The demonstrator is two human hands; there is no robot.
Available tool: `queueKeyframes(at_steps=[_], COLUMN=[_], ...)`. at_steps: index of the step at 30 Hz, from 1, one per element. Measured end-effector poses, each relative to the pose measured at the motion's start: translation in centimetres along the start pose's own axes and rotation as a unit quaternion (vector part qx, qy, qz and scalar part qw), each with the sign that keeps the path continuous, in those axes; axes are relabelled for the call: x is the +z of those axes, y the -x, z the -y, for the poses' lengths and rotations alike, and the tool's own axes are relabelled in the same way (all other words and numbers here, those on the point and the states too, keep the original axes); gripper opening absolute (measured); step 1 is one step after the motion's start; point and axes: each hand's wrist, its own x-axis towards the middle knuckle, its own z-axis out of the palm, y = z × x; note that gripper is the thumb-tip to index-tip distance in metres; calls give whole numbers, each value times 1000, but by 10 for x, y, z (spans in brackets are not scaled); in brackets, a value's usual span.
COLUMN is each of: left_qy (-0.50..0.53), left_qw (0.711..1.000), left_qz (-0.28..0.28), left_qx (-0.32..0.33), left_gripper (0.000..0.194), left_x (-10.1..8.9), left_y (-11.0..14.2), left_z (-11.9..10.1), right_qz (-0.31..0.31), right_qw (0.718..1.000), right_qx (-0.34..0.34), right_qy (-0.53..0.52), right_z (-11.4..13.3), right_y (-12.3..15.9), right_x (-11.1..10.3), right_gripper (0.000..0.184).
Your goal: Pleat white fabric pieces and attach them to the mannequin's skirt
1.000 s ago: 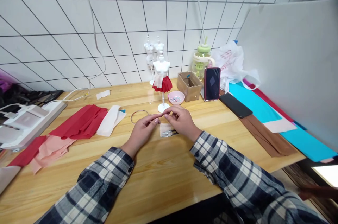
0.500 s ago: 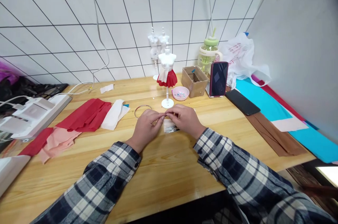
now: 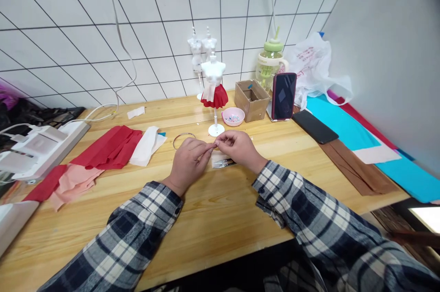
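In the head view, we see our left hand point(image 3: 189, 161) and right hand point(image 3: 239, 149) meeting over the wooden table point(image 3: 209, 228), each with thumb and forefinger pressed together. The tips touch or nearly so; what they pinch, if anything, is too small for us to tell. Just under our right hand, the snips point(image 3: 224, 162) lie on a pale packet point(image 3: 216, 156), partly covered. A thin ring point(image 3: 184, 134) sits beyond our left hand. Behind our fingers stands a white dress form point(image 3: 213, 72) in a red skirt point(image 3: 221, 96), beside a pink bowl point(image 3: 233, 123).
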Motion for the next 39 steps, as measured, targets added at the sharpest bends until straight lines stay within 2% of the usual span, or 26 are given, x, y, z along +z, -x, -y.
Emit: queueKeyframes(at_steps=[3,8,18,21,25,27,31,35,39], left_qy=[14,43,-68,-70,-69,-58,-9,-2,-38], left_qw=[1000,999,997,997,992,990,996,996,995], left_qz=[0,-4,11,3,-55,-66,-20,27,35], left_qx=[-15,-30,-33,-25,-95,-114,-87,-88,-91], left_gripper=[20,16,15,11,22,21,16,22,27], left_x=[0,-2,-3,-3,-3,-3,-2,5,7], left_y=[-1,-2,-7,-7,-6,-6,-3,-1,-2], left_z=[-1,-3,-5,-4,0,2,2,-4,-8], right_qz=[20,23,7,-1,-50,-87,-131,-94,-53], right_qw=[999,999,997,999,999,995,979,962,959], right_qx=[28,26,38,14,10,18,-30,-88,-111], right_qy=[-29,-17,-72,-33,13,42,153,241,254], right_z=[0,1,-3,-2,-2,-4,-3,5,7], right_y=[-1,2,4,5,4,1,1,6,10], right_x=[0,6,18,17,13,8,-1,-2,2], right_gripper=[17,17,17,17,16,17,11,10,10])
